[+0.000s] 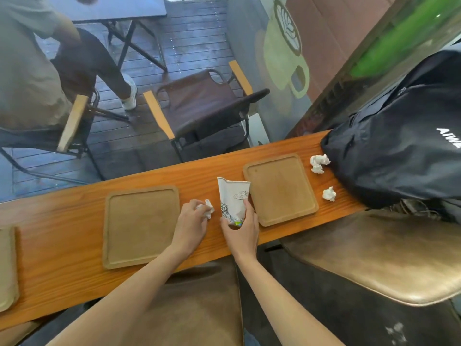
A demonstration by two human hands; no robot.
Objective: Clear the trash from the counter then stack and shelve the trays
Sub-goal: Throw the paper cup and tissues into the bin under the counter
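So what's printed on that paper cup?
White paper cup with a black line drawing and lettering, seen from the head view.

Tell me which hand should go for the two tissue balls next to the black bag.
Right. The right hand, though gripping the paper cup, is nearer both tissue balls; the left hand holds a crumpled tissue farther away.

Black backpack [399,136] sits at the counter's right end; beyond the glass, a brown folding chair [202,106], probably canvas.
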